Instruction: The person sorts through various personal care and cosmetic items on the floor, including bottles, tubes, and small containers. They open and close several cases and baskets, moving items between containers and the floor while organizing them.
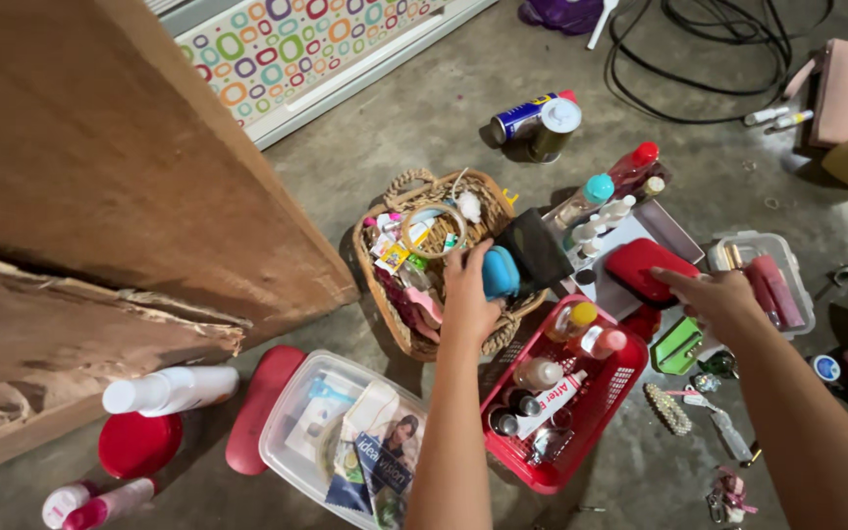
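My left hand (467,291) reaches over the woven basket (378,282) and grips a small blue oval item (501,272) at the basket's right rim. A black pouch (538,251) lies just right of that item. My right hand (716,302) holds the edge of a flat red case (646,267), which rests over a white box (675,234) with several small white bottles (601,223). Between my forearms stands a red plastic basket (624,377) holding bottles and a tube.
A clear plastic tub (285,440) with booklets and a red lid (258,403) sits near left. A wooden panel (100,167) rises at left. Spray cans (532,118), black cables (709,49), a small clear container (775,251) and scattered trinkets cover the concrete floor.
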